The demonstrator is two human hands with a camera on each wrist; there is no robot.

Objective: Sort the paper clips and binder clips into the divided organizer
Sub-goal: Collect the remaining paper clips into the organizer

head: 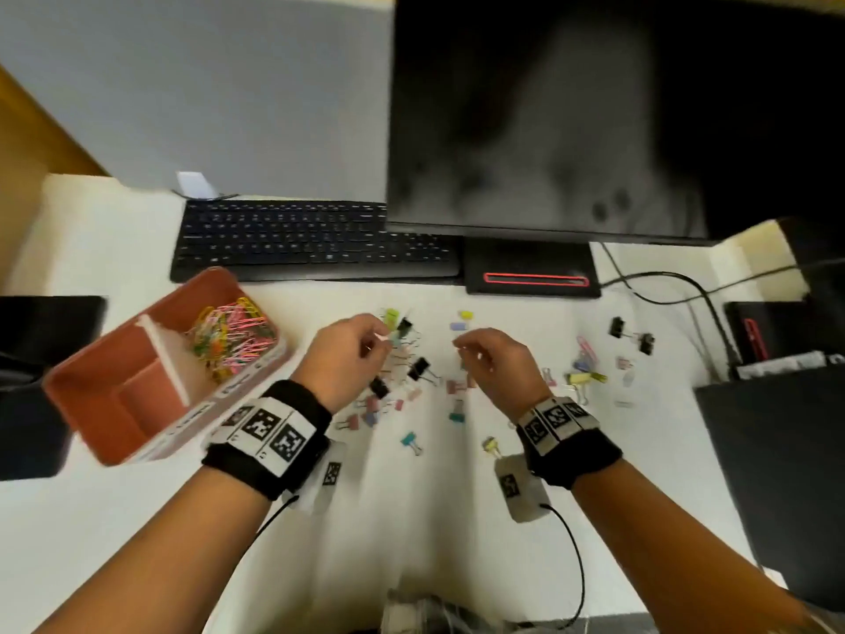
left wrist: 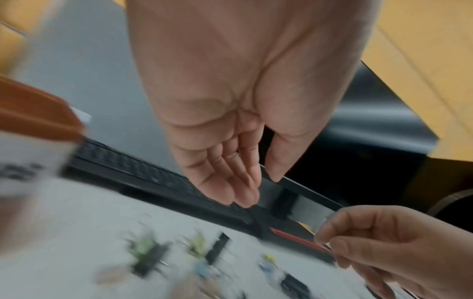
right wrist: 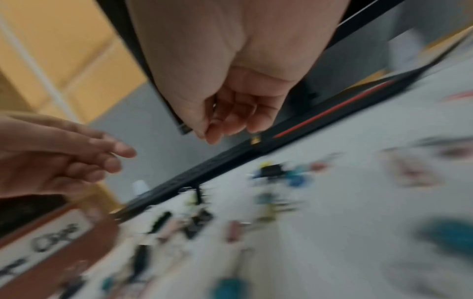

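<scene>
A terracotta divided organizer [head: 114, 395] stands at the left of the white desk; its far compartment holds a heap of coloured paper clips [head: 233, 336]. Binder clips lie scattered mid-desk: black [head: 418, 368], yellow-green [head: 391, 318], teal [head: 409, 440], and more at the right [head: 585, 379]. My left hand [head: 382, 338] hovers over the cluster; in the left wrist view its fingers [left wrist: 243, 194] are nearly straight, thumb apart, holding nothing [left wrist: 263, 188]. My right hand [head: 459, 347] hovers just right of it, fingers curled with thumb against fingertips [right wrist: 212, 135]; nothing shows between them. Both wrist views are blurred.
A black keyboard [head: 315, 240] and a dark monitor [head: 594, 107] on its stand [head: 532, 267] line the back. Cables [head: 676, 281] run to the right rear. A black box [head: 777, 441] borders the right, another dark object [head: 36, 340] the left.
</scene>
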